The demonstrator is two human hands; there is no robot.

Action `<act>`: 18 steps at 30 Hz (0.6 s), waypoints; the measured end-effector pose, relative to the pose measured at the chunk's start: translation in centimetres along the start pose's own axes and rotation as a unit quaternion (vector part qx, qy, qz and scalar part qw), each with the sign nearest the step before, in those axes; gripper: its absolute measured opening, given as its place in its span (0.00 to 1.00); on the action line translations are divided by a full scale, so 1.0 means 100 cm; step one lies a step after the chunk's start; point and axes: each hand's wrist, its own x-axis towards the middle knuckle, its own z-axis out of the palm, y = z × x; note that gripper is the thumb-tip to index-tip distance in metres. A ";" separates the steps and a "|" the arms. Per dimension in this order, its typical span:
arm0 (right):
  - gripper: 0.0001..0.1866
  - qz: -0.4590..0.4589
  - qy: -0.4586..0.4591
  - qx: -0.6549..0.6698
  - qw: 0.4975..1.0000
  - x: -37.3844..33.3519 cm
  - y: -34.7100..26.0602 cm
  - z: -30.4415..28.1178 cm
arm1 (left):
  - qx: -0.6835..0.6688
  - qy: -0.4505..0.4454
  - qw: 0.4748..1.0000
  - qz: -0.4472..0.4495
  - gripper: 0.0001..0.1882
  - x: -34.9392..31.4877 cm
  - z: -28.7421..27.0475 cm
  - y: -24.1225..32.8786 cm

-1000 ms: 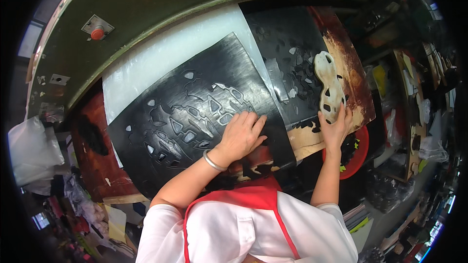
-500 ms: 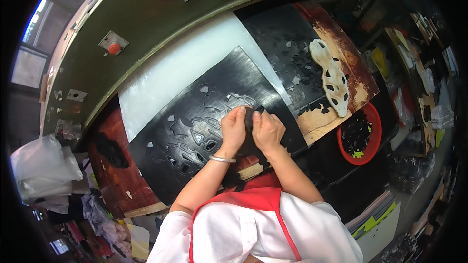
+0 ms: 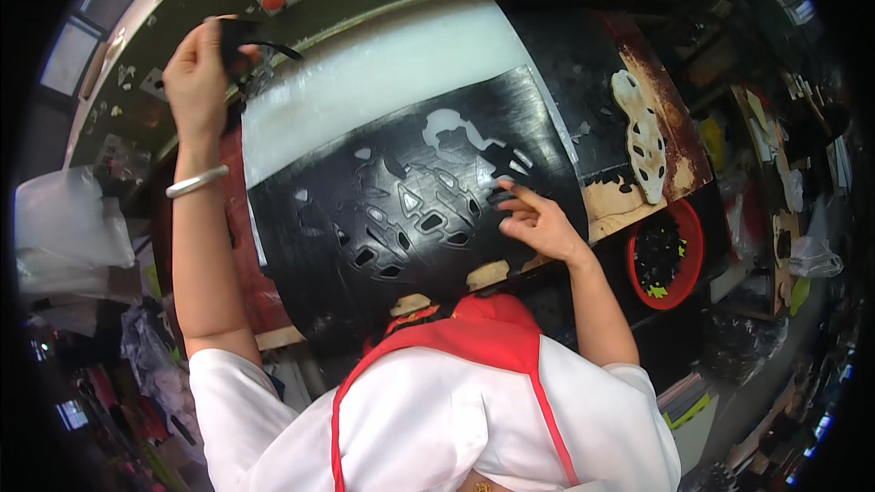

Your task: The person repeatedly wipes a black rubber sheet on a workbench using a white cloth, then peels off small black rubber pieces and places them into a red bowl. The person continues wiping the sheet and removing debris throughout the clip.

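A large black rubber-like sheet [image 3: 510, 102] lies in front of me, with several cut shapes and holes in it. My left hand [image 3: 193, 80] is raised past the sheet's far left side, its fingers closed on a black cut-out piece [image 3: 239, 42] with a thin strip trailing to the right. My right hand [image 3: 544, 226] is over the right part of the sheet, fingers apart and its index fingertip at the cut openings. Beside that fingertip, the pale surface beneath shows through an irregular opening [image 3: 444, 128].
A white board [image 3: 383, 68] lies under the black sheet. To the right are a pale perforated cutting template [image 3: 645, 141] and a red bowl [image 3: 697, 255] of black and yellow-green scraps. A dark green machine beam with a red button [image 3: 273, 1] spans the far side. Plastic bags [image 3: 68, 237] hang at left.
My hands have parted. The left went up and left with the black piece; the right stayed over the sheet and opened. A pale irregular opening now shows in the sheet. The view has shifted.
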 end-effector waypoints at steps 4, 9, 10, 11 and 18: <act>0.44 0.096 -0.143 -0.041 0.984 0.015 -0.019 -0.005 | 0.137 -0.137 0.981 -0.007 0.08 -0.120 0.075 0.007; 0.44 0.082 -0.197 0.207 0.955 0.029 -0.009 0.004 | 0.110 -0.307 0.935 0.139 0.12 -0.267 0.147 0.004; 0.43 0.072 -0.193 0.255 0.945 0.028 -0.005 0.007 | 0.124 -0.289 0.938 0.147 0.13 -0.277 0.151 0.002; 0.43 0.059 -0.201 0.298 0.931 0.028 -0.003 0.008 | 0.144 -0.283 0.936 0.153 0.13 -0.283 0.155 0.001; 0.25 -0.041 0.012 -0.149 0.988 0.005 -0.028 0.017 | -0.183 -0.141 0.934 -0.272 0.15 -0.231 0.120 -0.021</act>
